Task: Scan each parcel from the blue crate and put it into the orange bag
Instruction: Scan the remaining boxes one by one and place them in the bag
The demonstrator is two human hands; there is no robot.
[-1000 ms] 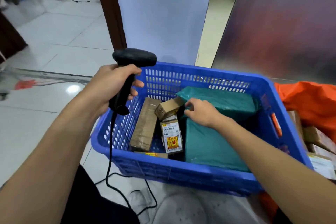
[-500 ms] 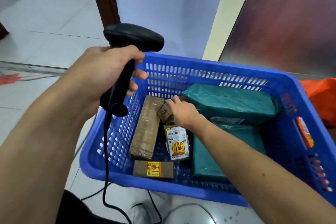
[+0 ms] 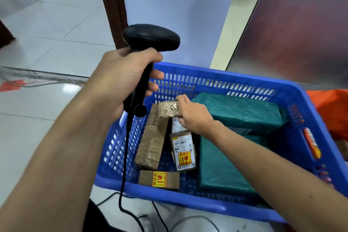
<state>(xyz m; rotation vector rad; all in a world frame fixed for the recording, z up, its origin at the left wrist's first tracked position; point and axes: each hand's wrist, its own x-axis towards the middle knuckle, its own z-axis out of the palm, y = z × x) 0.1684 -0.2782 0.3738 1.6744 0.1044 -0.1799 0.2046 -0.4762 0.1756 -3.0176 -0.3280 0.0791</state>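
Two hands at work. Right hand (image 3: pixel 194 117), centre of frame inside the blue crate (image 3: pixel 216 81), fingers closed on a small cardboard box (image 3: pixel 168 109) (handwriting on its face), box at its fingertips, toward frame left. Left hand (image 3: pixel 124 79) fisted round the black scanner (image 3: pixel 150 37), just upper left of the box. Orange bag (image 3: pixel 331 107) at right edge.

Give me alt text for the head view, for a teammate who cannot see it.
The right hand grips a small cardboard box inside the blue crate, while the left hand holds a black corded scanner above the crate's left wall. Other brown parcels and two green poly mailers lie in the crate; the orange bag shows at the right edge.
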